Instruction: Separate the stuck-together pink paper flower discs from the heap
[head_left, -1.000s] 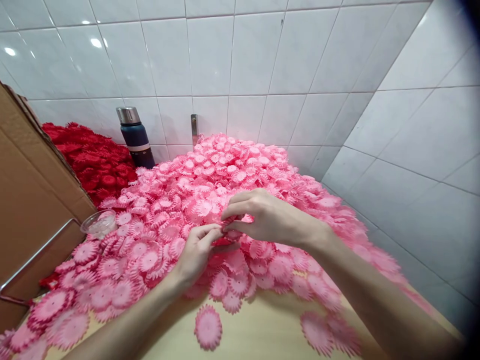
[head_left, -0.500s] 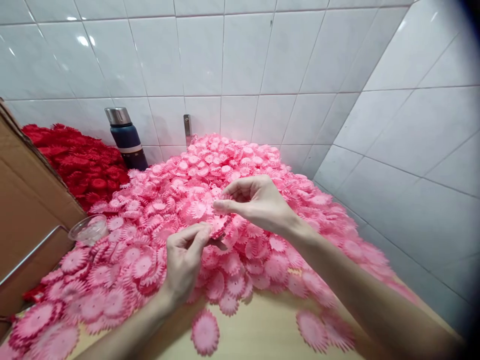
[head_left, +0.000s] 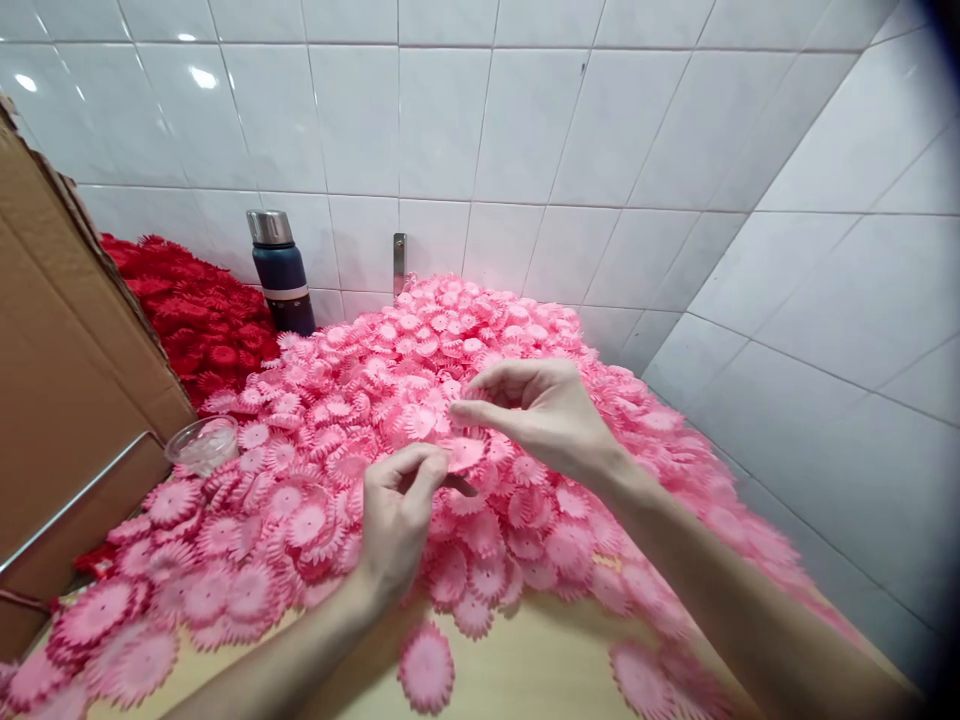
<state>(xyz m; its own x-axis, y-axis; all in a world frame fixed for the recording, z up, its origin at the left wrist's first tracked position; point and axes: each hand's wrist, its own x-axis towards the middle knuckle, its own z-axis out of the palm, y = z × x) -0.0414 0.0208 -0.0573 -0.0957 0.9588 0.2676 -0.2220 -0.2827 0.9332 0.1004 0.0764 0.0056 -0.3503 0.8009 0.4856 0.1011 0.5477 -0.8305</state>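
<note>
My left hand (head_left: 397, 510) pinches a pink flower-shaped disc (head_left: 466, 456) with a notched edge between thumb and fingers, in front of the big heap. Just above and to the right, my right hand (head_left: 559, 415) is closed, thumb and fingertips close together. Whatever its fingertips hold is too small to make out. Behind and around both hands spreads a heap of pink flower discs (head_left: 322, 440), many with a small dark dot at the centre. One loose pink disc (head_left: 426, 667) lies flat on the table below my hands.
A dark blue bottle (head_left: 283, 275) with a steel cap stands at the back left, beside a red heap of discs (head_left: 202, 320). A cardboard box (head_left: 82, 330) and a clear plastic tub (head_left: 202, 446) are at left. White tiled walls enclose the wooden table (head_left: 517, 650).
The whole view has shifted, so most things appear farther right. The pink disc in my left hand now shows its face more plainly. My right hand keeps its pinch just above it.
</note>
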